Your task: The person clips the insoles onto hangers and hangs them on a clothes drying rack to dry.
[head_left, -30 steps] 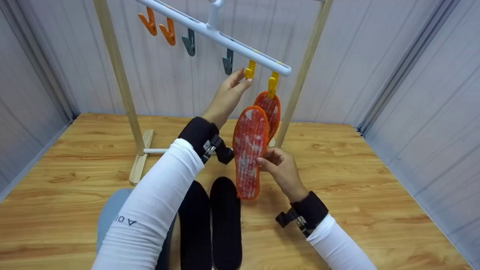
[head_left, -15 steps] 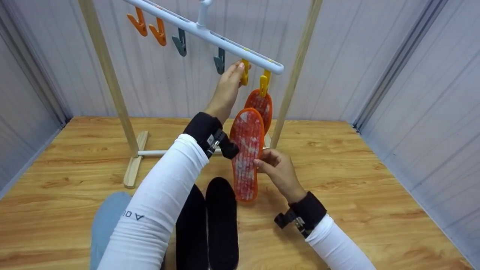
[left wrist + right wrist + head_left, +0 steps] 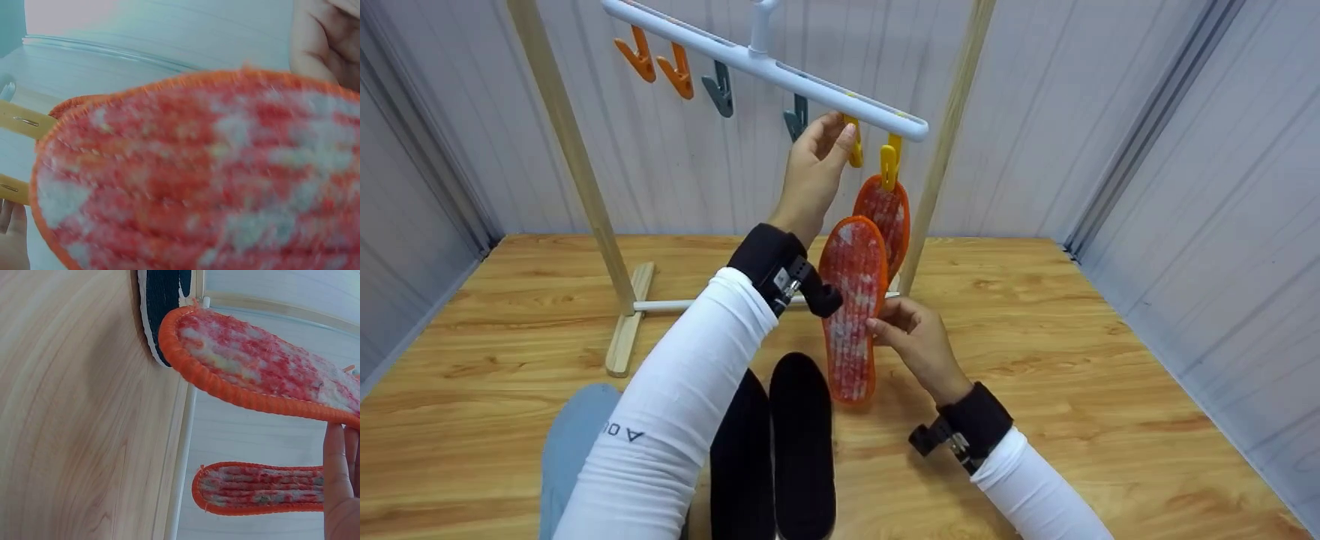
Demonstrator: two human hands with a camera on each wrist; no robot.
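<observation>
My left hand [image 3: 840, 142] reaches up to the white hanger bar [image 3: 780, 73] and pinches a yellow clip [image 3: 856, 152] hanging from it. My right hand [image 3: 883, 327] holds an orange-rimmed red and white insole [image 3: 851, 300] upright by its edge, toe end up, just below that clip. In the right wrist view this insole [image 3: 259, 379] runs across the frame above my fingers [image 3: 339, 484]. It also fills the left wrist view [image 3: 202, 180]. A matching insole [image 3: 886, 214] hangs from the neighbouring yellow clip [image 3: 889, 163].
Two black insoles [image 3: 801, 442] lie side by side on the wooden table [image 3: 1072, 375], with a grey-blue insole [image 3: 570, 442] to their left. Orange and teal clips [image 3: 682, 71] hang further along the bar. The wooden rack posts [image 3: 566, 150] stand behind, and grey walls enclose the table.
My left hand has closed from a fingertip touch onto the yellow clip. The held insole has risen slightly towards it. The camera view has shifted a little.
</observation>
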